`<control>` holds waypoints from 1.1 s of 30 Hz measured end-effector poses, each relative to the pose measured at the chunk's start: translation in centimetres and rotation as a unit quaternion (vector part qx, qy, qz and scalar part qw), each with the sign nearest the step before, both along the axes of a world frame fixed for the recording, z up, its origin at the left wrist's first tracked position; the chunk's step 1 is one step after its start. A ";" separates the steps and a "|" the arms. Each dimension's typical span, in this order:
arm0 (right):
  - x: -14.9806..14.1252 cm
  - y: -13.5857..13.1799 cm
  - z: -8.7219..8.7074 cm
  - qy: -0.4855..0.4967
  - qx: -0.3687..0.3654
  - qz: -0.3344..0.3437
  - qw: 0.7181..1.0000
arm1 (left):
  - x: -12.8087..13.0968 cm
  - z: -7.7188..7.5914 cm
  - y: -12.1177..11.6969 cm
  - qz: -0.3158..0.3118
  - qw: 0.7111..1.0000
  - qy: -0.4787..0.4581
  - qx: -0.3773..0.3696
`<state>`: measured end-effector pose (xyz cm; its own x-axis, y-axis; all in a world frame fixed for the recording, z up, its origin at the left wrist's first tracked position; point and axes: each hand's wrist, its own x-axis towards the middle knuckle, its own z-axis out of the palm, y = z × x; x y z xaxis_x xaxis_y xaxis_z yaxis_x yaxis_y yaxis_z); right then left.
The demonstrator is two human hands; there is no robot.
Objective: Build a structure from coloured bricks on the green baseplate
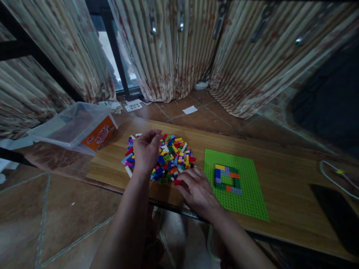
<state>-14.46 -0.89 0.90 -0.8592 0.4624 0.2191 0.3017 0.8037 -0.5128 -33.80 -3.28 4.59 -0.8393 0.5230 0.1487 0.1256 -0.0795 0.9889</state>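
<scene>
A heap of mixed plastic building bricks (171, 155) lies on the wooden table. Over the heap's left part is my left hand (146, 151), its thumb and fingers pinched together; whatever they may hold is not visible. My right hand (198, 190) is at the heap's lower right edge, with a small red brick (177, 182) between thumb and forefinger. To its right lies a green baseplate (249, 183), studded all over. On the plate stands a low, roughly square ring of bricks (218, 175) in yellow, blue, purple, green, orange and grey, with a hollow middle.
A clear plastic bin (70, 123) with an orange label stands beyond the table's left end. A dark flat object (333, 213) and a white cable (333, 175) lie at the table's right. Striped curtains (174, 52) hang behind, above a tiled floor (25, 209).
</scene>
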 end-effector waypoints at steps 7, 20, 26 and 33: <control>1.7 1.1 0.8 0.098 -0.029 -0.071 0.992 | 2.4 -0.8 1.0 -0.068 0.996 0.040 -0.027; 10.1 7.3 0.4 0.129 -0.068 -0.217 0.965 | 7.4 -1.4 1.8 -0.266 0.929 0.207 -0.150; 11.3 7.2 0.3 0.058 -0.086 -0.172 0.979 | 9.9 -2.0 2.2 -0.327 0.890 0.258 -0.186; 10.8 7.2 -0.1 0.017 -0.050 -0.158 0.986 | 11.7 -2.8 2.7 -0.351 0.860 0.303 -0.215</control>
